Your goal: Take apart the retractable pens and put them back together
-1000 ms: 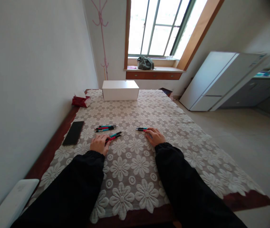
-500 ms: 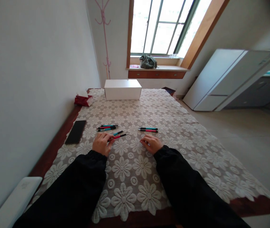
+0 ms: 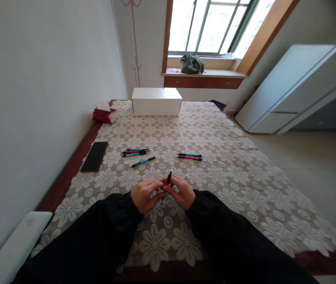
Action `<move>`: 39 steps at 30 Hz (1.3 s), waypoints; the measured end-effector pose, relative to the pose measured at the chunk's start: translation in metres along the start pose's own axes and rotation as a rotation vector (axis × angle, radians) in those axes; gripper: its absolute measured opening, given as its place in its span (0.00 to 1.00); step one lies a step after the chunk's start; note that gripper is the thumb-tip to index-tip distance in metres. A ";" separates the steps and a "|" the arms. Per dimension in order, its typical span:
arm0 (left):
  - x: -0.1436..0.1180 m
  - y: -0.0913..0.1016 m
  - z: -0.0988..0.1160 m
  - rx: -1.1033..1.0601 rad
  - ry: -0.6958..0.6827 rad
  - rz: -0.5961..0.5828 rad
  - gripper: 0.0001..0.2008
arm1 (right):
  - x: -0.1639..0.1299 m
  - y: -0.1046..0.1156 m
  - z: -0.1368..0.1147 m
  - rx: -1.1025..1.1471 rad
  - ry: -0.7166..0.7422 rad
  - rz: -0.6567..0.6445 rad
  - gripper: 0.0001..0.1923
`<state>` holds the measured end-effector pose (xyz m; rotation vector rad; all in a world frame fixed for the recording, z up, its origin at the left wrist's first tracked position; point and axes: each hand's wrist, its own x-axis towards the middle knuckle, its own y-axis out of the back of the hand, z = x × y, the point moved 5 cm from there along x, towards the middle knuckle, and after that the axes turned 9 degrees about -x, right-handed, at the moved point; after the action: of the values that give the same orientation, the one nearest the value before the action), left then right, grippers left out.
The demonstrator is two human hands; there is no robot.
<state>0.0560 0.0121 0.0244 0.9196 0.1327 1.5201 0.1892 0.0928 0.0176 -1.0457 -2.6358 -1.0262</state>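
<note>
My left hand [image 3: 146, 195] and my right hand [image 3: 181, 191] meet over the near middle of the table. A red and black pen [image 3: 168, 178] is pinched between their fingertips, its black end pointing up and away from me; its lower part is hidden by the fingers. Beyond my left hand lies a single teal and black pen [image 3: 143, 161], slanted on the cloth. Behind that is a small bunch of teal and red pens [image 3: 135, 152]. Past my right hand, a teal pen [image 3: 190, 155] and a red pen [image 3: 189, 158] rest side by side.
A flower-patterned lace cloth [image 3: 215, 173] covers the table. A black phone [image 3: 94, 156] lies at the left, with a red tissue pack [image 3: 104, 115] behind it. A white box [image 3: 157, 101] stands at the far end. Close by at lower left is a white object [image 3: 17, 244].
My left hand has lifted the red pen off the cloth and brought it right and nearer to me. My right hand has drawn back to meet it. The view has tilted slightly down.
</note>
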 end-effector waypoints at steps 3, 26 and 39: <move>0.001 0.010 -0.003 -0.001 0.046 0.065 0.04 | -0.002 0.001 0.005 0.120 -0.097 -0.006 0.14; 0.004 0.006 -0.009 0.285 0.006 -0.158 0.12 | -0.013 -0.015 0.023 -0.833 0.084 -0.186 0.29; 0.003 0.004 -0.022 0.171 0.085 -0.113 0.15 | -0.009 -0.007 0.018 -0.777 0.125 -0.122 0.20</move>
<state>0.0401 0.0230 0.0135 0.9667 0.3752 1.4584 0.1931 0.0953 -0.0027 -0.8719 -2.2316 -2.1533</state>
